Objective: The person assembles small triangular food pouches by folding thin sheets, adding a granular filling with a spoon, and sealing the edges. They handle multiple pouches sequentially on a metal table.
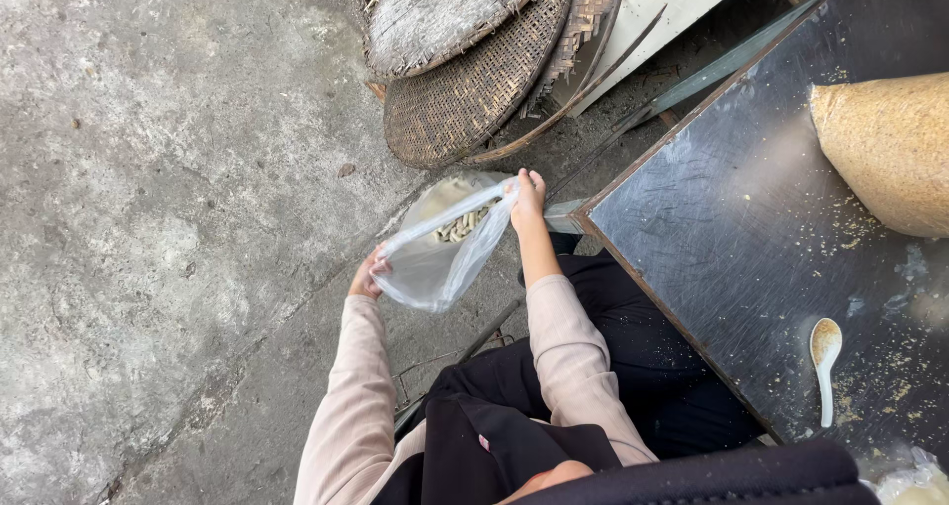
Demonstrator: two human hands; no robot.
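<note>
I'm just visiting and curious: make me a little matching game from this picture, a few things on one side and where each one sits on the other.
Things:
1. clear plastic bag
2. white spoon
3. woven trays
4. heap of grain

Places:
A. leaning together on the concrete ground
B. lying on the dark table, near its front edge
C. held open between the left hand and right hand
D. piled at the table's far right side

Pairs: 1-C, 2-B, 3-A, 4-D
</note>
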